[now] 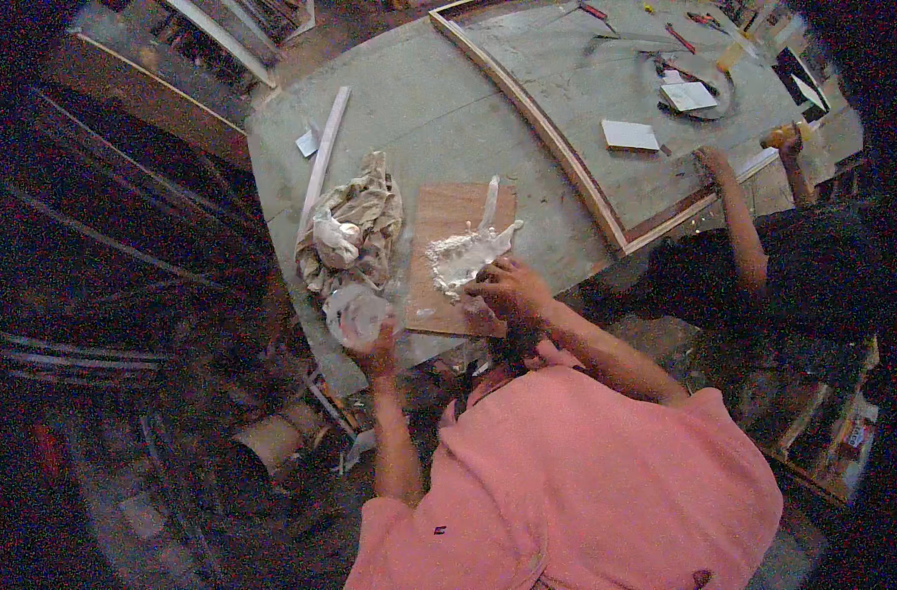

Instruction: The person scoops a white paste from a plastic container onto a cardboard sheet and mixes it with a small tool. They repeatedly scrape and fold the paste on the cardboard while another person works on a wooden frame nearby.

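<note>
My left hand (375, 351) grips a translucent plastic tub (354, 313) with whitish residue, at the table's near left edge. A brown wooden board (434, 211) lies to its right, with a heap of white powder or paste (455, 258) spread over it. At the near edge of that heap is my right hand (512, 290), its fingers bent and drawn together; whatever they hold is hidden. A white-coated stick or spatula (490, 202) rests at the heap's far side. Beyond the tub sits a crumpled, stained cloth (378, 211) with a white bundle (336, 241) on it.
A pale wooden strip (328, 147) lies left on the grey table (409, 108). A wooden frame (542, 123) spans the right part. A co-worker's hands (714, 165) work at the right, near a small white block (629, 136) and scattered tools (681, 39).
</note>
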Demonstrator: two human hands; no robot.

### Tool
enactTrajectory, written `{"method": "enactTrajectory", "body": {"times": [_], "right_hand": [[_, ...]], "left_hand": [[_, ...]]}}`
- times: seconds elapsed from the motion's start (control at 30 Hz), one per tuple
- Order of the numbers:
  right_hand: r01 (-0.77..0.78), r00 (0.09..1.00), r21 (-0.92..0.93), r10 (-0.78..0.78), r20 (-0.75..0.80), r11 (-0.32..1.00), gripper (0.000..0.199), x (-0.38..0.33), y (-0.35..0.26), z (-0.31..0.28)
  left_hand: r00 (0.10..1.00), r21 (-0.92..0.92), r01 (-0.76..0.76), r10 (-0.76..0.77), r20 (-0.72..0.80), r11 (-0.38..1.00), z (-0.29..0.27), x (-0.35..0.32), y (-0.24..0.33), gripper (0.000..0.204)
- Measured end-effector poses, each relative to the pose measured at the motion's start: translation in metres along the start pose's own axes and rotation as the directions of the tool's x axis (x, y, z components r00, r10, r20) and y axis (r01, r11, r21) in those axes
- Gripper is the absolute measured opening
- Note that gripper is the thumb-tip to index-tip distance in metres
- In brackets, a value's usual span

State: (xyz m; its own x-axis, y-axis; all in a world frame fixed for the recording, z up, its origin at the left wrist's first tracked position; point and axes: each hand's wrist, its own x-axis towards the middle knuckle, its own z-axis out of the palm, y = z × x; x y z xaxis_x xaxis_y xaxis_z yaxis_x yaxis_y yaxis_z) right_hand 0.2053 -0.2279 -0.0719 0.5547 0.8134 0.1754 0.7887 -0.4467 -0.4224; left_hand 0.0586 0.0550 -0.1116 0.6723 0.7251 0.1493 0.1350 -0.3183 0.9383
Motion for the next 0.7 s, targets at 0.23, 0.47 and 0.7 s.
{"method": "enactTrajectory", "body": {"times": [0.23,0.47,0.7], "right_hand": [[-0.027,0.999,-0.002,0.027,0.021,1.0,0.05,-0.002,-0.012,-0.001],[-0.046,0.989,0.093,0.058,-0.139,0.995,0.037,0.005,-0.003,-0.006],[-0.013,0.972,0.161,0.05,-0.229,0.987,0.032,-0.001,0.008,-0.01]], "left_hand": [[0.989,-0.033,0.105,-0.107,-0.1,0.994,-0.024,-0.013,-0.009,0.092],[0.976,0.083,-0.008,0.025,-0.218,0.997,-0.002,-0.021,-0.027,0.097],[0.986,0.194,-0.087,0.113,-0.125,0.977,0.029,-0.097,-0.018,0.084]]}}
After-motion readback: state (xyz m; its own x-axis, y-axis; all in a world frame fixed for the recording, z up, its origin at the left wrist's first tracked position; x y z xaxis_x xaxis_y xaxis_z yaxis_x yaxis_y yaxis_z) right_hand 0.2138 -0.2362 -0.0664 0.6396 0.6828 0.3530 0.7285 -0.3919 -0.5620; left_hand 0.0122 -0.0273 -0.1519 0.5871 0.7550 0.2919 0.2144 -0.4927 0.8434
